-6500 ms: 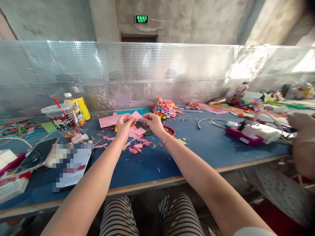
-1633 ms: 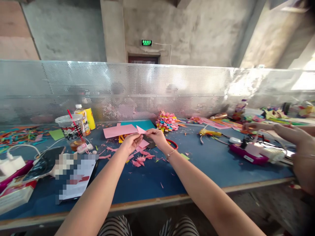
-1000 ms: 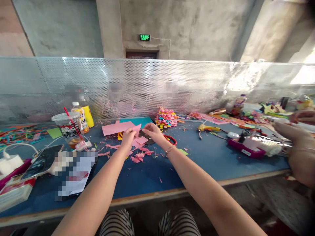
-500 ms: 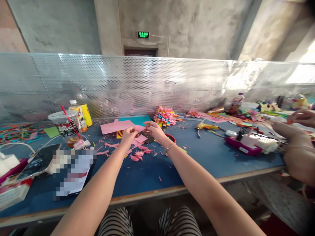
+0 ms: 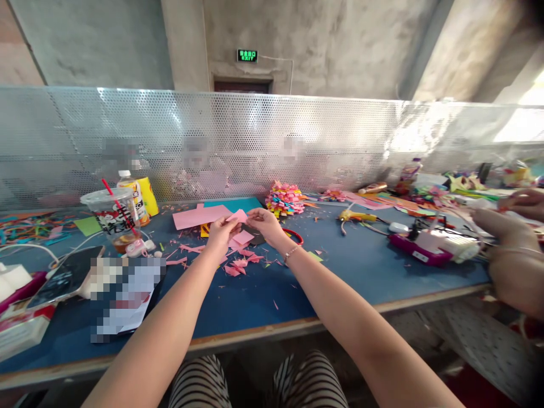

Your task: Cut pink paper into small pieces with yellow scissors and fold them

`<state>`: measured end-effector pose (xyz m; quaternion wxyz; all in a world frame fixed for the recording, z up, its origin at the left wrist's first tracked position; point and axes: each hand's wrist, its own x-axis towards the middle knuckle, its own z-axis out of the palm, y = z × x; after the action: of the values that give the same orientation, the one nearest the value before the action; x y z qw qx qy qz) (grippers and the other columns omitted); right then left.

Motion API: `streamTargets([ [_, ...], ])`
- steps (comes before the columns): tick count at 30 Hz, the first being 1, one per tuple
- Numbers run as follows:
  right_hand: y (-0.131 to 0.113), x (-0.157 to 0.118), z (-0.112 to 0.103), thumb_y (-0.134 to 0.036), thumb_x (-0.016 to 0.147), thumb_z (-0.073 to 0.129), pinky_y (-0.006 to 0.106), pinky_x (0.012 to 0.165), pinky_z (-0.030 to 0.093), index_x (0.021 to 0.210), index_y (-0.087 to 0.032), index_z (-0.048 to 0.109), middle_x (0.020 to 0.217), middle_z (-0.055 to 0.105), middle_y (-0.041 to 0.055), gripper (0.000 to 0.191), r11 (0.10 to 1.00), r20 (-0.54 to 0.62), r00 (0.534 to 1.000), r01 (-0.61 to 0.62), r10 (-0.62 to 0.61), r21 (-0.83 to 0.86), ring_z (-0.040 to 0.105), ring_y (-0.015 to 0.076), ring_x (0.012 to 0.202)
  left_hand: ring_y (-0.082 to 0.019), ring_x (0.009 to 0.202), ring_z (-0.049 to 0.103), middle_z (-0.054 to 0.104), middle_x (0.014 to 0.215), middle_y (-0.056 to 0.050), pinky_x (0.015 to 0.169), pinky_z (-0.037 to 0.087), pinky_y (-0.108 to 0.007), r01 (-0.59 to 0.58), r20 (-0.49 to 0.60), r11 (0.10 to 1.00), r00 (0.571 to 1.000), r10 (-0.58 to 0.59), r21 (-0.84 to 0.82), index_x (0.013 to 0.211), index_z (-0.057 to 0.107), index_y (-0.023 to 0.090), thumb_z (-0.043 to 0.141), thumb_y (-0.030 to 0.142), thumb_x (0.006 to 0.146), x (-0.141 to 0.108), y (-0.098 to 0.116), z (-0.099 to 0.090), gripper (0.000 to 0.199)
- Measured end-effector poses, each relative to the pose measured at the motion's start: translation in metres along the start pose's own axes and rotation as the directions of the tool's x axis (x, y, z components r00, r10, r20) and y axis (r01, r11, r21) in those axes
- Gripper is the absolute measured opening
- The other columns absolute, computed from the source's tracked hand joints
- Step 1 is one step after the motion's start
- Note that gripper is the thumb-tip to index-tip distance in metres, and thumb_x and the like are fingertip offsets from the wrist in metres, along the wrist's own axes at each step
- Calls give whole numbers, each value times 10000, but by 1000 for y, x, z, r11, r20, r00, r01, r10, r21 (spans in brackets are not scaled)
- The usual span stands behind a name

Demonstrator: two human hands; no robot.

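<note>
A small piece of pink paper (image 5: 238, 216) is held up between my two hands, above the blue tabletop. My left hand (image 5: 221, 233) pinches it from the left. On its other side my right hand (image 5: 264, 222) has its fingertips closed at the paper's right edge. Just below lies another pink paper square (image 5: 241, 238), with folded pink scraps (image 5: 238, 265) nearer to me. Behind my hands a larger pink sheet (image 5: 199, 216) rests partly over a teal sheet (image 5: 233, 204). Scissors with a red handle (image 5: 297, 236) lie partly hidden by my right hand.
A colourful paper-strip cluster (image 5: 284, 198) stands at the back. To the left are a plastic cup (image 5: 113, 218), a bottle (image 5: 136, 195) and a phone (image 5: 68, 277). Rightward lie a yellow glue gun (image 5: 357, 216) and a power strip (image 5: 420, 252). A co-worker's arm (image 5: 516, 255) reaches in at far right.
The pink paper between my hands has tilted up and shows more of its face. My hands have shifted slightly, staying close together. The whole view has moved a little.
</note>
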<state>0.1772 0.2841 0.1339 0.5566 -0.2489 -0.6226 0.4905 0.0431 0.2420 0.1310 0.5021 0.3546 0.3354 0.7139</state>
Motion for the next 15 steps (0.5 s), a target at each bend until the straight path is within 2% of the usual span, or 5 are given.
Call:
streamTargets([
  [6,-2,-2,5,-182,546,707,232,665,469,761,-180,607,691,610,-22,237,1000,20,1000,18,-18,25,581,91,648,-88,563,596,610,585,-12,625,489,-220,3,-65,999,998,-6,-51,656,588,128,757,175,546,1,1,-2,208],
  [8,-3,-2,5,-176,543,703,238,661,466,783,-181,626,698,615,-18,251,1000,13,1000,13,-13,6,577,93,643,-105,574,608,618,596,-27,619,498,-232,49,-69,994,996,-56,-97,673,588,138,726,273,612,1,4,-2,202],
  [11,-5,-1,2,-167,567,668,230,646,448,748,-175,645,696,619,-10,183,997,11,999,35,-35,-68,563,94,642,-140,603,626,637,638,-65,621,516,-269,179,-40,972,981,-187,-154,685,598,142,611,432,714,0,7,-2,292],
  [13,-5,0,0,-158,586,635,221,631,432,695,-171,644,671,612,-12,110,990,22,997,70,-68,-119,549,92,633,-133,592,620,635,638,-58,630,521,-267,228,11,965,973,-229,-132,672,606,142,634,351,708,-1,7,-1,214],
  [15,-5,0,-1,-150,598,610,222,623,426,676,-173,640,644,604,-16,86,985,40,996,90,-85,-147,542,93,620,-112,577,608,634,632,-40,635,519,-245,242,78,967,969,-236,-77,672,622,141,672,187,659,-2,6,0,70],
])
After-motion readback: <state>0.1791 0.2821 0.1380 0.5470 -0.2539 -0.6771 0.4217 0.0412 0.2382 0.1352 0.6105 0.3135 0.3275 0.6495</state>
